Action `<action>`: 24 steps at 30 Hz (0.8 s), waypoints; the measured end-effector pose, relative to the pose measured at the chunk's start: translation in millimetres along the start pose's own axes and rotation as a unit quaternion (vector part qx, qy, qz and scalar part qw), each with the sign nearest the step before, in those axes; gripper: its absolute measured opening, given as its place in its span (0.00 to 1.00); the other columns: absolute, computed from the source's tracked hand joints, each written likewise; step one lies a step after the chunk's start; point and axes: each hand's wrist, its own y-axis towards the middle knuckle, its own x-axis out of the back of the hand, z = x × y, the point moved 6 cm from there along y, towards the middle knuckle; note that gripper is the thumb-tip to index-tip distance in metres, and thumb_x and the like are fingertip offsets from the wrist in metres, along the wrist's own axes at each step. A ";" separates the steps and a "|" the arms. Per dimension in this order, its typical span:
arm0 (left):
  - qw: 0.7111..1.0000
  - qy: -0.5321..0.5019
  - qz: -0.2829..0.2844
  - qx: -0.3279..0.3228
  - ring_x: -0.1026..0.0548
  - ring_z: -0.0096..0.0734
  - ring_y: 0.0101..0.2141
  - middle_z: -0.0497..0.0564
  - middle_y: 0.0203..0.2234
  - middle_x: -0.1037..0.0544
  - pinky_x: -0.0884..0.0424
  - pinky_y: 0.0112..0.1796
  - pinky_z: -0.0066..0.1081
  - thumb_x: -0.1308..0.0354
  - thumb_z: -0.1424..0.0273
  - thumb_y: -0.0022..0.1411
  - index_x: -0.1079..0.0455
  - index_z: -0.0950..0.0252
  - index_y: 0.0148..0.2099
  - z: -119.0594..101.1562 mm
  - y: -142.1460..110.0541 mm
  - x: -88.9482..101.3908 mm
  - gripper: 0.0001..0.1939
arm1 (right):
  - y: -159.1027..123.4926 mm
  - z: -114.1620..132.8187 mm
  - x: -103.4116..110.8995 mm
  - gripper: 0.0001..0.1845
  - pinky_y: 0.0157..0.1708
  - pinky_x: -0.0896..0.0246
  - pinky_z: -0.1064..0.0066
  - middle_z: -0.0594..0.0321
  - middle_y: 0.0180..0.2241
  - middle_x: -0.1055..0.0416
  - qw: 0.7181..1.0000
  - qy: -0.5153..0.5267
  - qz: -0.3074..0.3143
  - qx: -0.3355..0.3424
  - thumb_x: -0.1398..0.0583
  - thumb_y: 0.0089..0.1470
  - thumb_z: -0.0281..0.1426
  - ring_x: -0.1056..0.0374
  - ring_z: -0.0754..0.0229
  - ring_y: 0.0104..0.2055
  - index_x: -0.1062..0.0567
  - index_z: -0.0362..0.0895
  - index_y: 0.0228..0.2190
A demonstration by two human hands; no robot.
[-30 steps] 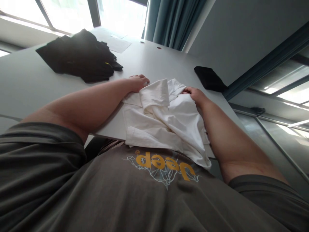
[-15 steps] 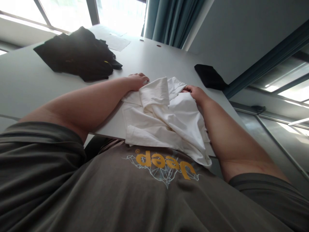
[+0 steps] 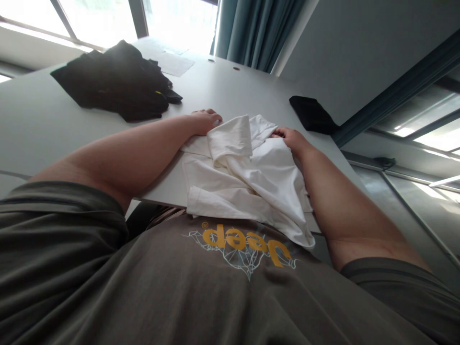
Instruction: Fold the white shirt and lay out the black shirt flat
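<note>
A crumpled white garment (image 3: 266, 167), perhaps a shirt, lies bunched at the table's near edge, with a lower corner hanging over against my shirt front. At its upper left side rests my left hand (image 3: 206, 120), low on the tabletop, fingers lying forward and the thumb beside the cloth. Part of the palm's underside is hidden. My right hand (image 3: 286, 135) is at the upper right edge of the garment, its fingers curled round the fabric. A folded-back flap of white cloth stands up between the two hands.
A heap of dark clothing (image 3: 115, 86) lies at the left of the grey-white table (image 3: 230, 91). Sheets of paper (image 3: 176, 63) are behind it. A folded black cloth item (image 3: 312, 115) sits at the right edge. Blue curtains (image 3: 255, 33) hang beyond the table.
</note>
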 end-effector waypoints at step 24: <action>0.999 0.042 0.010 -0.004 0.35 0.62 0.73 0.50 0.78 0.35 0.42 0.72 0.49 0.39 0.46 0.73 0.38 0.41 0.85 -1.6 -1.3 0.3 0.43 | 4.1 -6.8 -1.9 0.28 0.50 0.26 0.54 0.53 0.40 0.13 1.000 0.011 -0.003 0.015 0.29 0.54 0.55 0.20 0.40 0.45 0.11 0.45 0.42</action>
